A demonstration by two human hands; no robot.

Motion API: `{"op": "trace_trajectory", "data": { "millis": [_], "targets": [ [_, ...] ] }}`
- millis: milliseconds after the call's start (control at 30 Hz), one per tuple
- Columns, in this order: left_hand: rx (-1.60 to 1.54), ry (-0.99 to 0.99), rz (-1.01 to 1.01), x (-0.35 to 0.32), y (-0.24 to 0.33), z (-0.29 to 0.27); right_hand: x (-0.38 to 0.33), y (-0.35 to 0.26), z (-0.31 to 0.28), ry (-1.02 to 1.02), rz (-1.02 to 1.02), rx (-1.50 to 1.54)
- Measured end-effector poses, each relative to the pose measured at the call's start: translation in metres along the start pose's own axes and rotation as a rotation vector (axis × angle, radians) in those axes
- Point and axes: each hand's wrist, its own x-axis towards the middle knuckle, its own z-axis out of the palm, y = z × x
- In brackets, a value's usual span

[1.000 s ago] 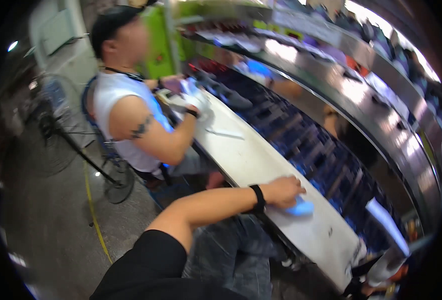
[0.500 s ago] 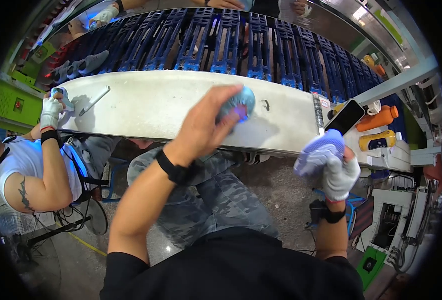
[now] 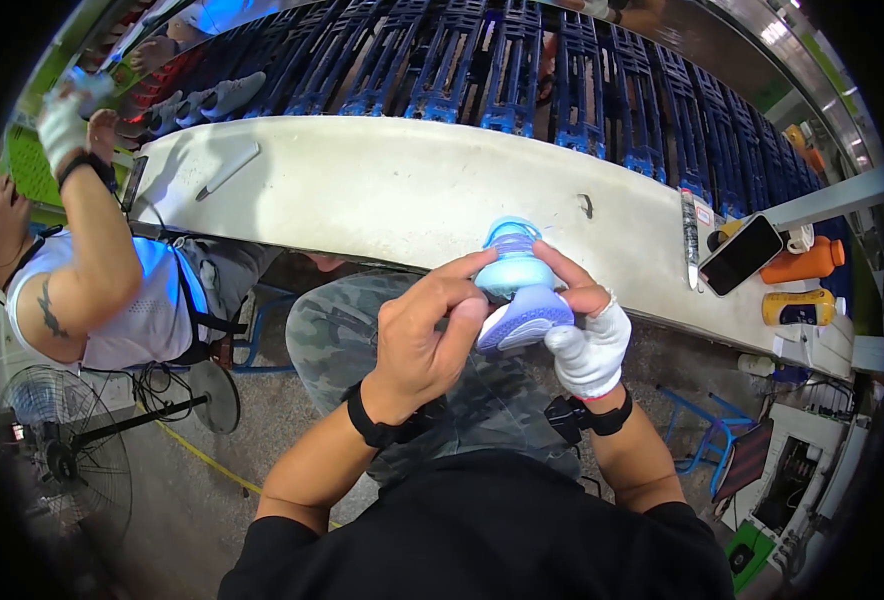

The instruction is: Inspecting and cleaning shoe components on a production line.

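Note:
Over the near edge of the white bench, my two hands meet around a light-blue shoe upper and a lavender shoe sole. The upper stands behind the sole, and the two pieces touch or nearly touch. My bare left hand is closed at the left side, its fingertips against the upper and the sole. My right hand, in a white glove with bare fingertips, grips the sole's right side with its forefinger along the upper. Where the two pieces meet is partly hidden.
Behind the white bench runs a blue slatted conveyor, carrying grey shoes at left. A white stick-shaped tool lies on the bench. At right are a phone, an orange bottle and a yellow bottle. A co-worker sits at left.
My left hand has come back toward me with the upper, and my right hand has moved left with the sole, bringing them together. The co-worker's arm has risen toward the conveyor.

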Motion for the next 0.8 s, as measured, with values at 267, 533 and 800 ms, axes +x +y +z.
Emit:
{"op": "trace_trajectory", "data": {
  "millis": [267,533,800],
  "targets": [
    [0.132,-0.077,0.136,0.002,0.001,-0.006,-0.007,0.016,-0.012,-0.087,-0.226,-0.447],
    [0.198,-0.088,0.173,0.001,-0.005,-0.007,-0.007,0.026,-0.011,-0.077,-0.299,-0.430],
    [0.126,-0.065,0.158,0.005,-0.020,-0.013,0.006,0.033,0.001,-0.029,-0.307,-0.443]
  ]
}}
